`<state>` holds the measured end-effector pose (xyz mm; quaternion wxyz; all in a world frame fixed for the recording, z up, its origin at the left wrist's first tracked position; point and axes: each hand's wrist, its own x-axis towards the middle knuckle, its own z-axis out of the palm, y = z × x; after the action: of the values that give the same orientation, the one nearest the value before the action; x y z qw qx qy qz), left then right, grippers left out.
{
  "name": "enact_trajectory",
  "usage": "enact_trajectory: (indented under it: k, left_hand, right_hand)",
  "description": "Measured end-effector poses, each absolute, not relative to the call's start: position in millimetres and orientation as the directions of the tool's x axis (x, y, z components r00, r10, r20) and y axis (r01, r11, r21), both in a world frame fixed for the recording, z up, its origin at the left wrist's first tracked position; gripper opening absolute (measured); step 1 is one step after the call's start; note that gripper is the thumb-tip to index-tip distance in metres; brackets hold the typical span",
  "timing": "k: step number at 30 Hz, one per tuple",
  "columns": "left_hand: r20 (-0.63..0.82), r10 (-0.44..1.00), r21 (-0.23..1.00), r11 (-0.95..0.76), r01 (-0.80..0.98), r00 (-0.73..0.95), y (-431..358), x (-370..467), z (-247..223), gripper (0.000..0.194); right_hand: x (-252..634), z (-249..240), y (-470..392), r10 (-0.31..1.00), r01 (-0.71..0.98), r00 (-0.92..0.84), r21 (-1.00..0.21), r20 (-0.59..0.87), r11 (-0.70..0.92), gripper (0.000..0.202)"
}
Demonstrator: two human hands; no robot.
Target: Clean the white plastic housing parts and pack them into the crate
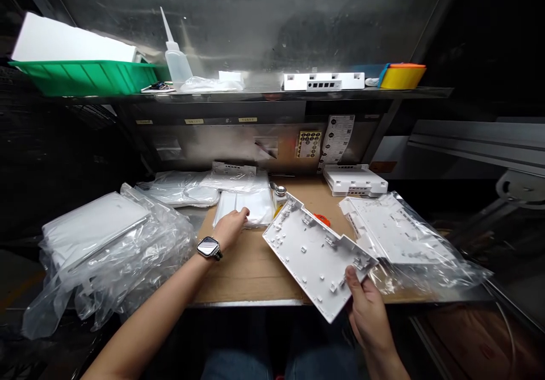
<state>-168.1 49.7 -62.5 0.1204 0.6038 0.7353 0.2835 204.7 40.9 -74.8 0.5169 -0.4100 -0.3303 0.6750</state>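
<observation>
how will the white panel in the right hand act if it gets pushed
The panel is probably stiff: held at one end by the right hand, it shows no clear sag. It looks like thin plastic, so likely light for its size. Its small raised tabs might snap under a hard push.

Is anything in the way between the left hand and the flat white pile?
Nothing visible: the left hand is at the near edge of the flat white pile, though I cannot tell if they touch. The metal-topped container stands to the pile's right.
</observation>
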Motion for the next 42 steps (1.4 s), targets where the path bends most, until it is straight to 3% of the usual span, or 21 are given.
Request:
enact_trajectory:
  k: [8,13,19,23,30,36,42]
  left_hand:
    - [0.094,0.940,0.693,0.175,0.699,-0.328,63,-191,-44,0.035]
    - [0.058,0.964,0.658,0.159,0.736,-0.260,60,-186,-36,0.052]
    - [0.159,0.962,0.570,0.093,0.816,-0.220,49,-168,-59,0.031]
    - [0.152,0.947,0.675,0.109,0.730,-0.282,53,-177,-66,0.033]
    - [0.018,0.953,0.902,0.116,0.417,-0.303,79,-201,-72,0.051]
    - [-0.028,0.952,0.949,0.120,0.290,-0.303,83,-202,-67,0.037]
    - [0.027,0.934,0.905,0.129,0.406,-0.357,85,-195,-66,0.045]
  right_hand:
    - [206,-74,39,0.971,-0.409,-0.129,-0.882,-0.200,-0.235,0.085]
    - [203,-80,37,0.971,-0.371,-0.163,-0.901,-0.176,-0.226,0.087]
    - [202,-89,38,0.970,-0.340,-0.192,-0.917,-0.148,-0.207,0.086]
    - [203,-91,40,0.971,-0.310,-0.188,-0.929,-0.151,-0.204,0.085]
    - [201,-92,41,0.974,-0.291,-0.178,-0.938,-0.140,-0.188,0.082]
    - [190,-88,44,0.990,-0.167,-0.133,-0.984,-0.045,-0.067,0.073]
    - [157,-64,40,0.990,-0.042,-0.111,-0.996,0.084,0.079,0.071]
